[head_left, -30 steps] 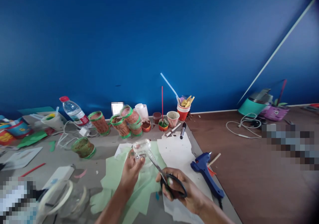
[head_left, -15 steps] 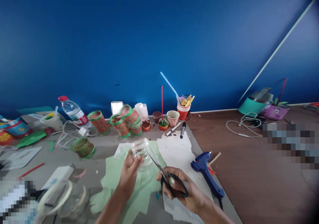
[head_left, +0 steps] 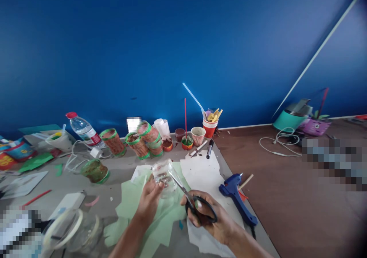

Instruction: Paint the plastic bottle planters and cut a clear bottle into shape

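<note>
My left hand (head_left: 149,198) grips a clear plastic piece (head_left: 169,177), shaped like the cut bottom of a bottle, with the thumb pressed on its near side. Black-handled scissors (head_left: 187,196) are in my right hand (head_left: 213,216), fingers through the loops. Their blade tips reach the right side of the clear plastic piece; whether they are inside it or just against it I cannot tell. Beneath both hands lie pale green paper (head_left: 164,227) and white paper (head_left: 200,170) on the grey table.
A blue glue gun (head_left: 237,200) lies to the right. Behind are a marker (head_left: 210,149), a red paper cup (head_left: 210,129) of plastic cutlery, several brown-and-green painted cylinders (head_left: 113,141) and a water bottle (head_left: 84,129). Clear plastic containers (head_left: 71,231) stand front left. A white cable (head_left: 276,145) lies right.
The scissor blades have shifted slightly against the clear plastic piece, which is turned a little in my left hand. Both hands stay in nearly the same place.
</note>
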Motion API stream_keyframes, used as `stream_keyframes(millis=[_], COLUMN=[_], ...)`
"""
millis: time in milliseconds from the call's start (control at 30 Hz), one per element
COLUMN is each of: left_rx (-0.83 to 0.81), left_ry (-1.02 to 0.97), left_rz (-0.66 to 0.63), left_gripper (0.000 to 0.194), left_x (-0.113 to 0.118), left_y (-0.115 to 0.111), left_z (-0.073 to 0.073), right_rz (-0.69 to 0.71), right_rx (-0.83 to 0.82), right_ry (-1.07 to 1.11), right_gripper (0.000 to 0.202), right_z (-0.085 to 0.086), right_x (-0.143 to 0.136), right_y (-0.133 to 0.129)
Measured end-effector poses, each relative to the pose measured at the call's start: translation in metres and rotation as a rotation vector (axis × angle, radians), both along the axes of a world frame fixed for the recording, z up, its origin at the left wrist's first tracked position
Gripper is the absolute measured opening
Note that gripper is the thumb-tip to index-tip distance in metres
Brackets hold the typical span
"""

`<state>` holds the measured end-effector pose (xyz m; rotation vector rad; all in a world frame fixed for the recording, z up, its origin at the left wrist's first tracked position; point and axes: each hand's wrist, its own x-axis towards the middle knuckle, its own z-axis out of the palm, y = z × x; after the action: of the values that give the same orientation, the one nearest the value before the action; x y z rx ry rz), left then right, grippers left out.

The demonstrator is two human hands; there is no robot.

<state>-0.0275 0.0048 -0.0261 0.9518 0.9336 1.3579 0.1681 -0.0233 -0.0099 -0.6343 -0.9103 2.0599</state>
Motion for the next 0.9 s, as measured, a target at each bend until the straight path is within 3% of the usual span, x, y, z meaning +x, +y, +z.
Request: stream_keyframes(millis=[233,467,700,900], left_rx=[0.022,-0.083,-0.242,-0.247], left_ry=[0.000,-0.309,-0.498,-0.458], left_rz=[-0.017,-0.015,-0.277,-0.253], left_gripper=[0.040,0.023,0.025,0.028], left_x=[-0.001,-0.007,-0.016,-0.021], left_y=[0.000,0.002,0.006,0.004], left_z=[-0.004,-0.006,-0.016,-0.024], right_rz=[-0.009,-0.035,0.018,0.039], right_rx=[-0.007,0.015,-0.005,-0.018], right_ry=[0.038,0.121,0.108,0.103], right_gripper=[0.057,0.053,0.054,0.055], right_z=[-0.006,-0.005,-0.005,-0.002], right_x=[0.001,-0.001,0.001,0.002], right_y=[0.001,0.000,-0.001,-0.001])
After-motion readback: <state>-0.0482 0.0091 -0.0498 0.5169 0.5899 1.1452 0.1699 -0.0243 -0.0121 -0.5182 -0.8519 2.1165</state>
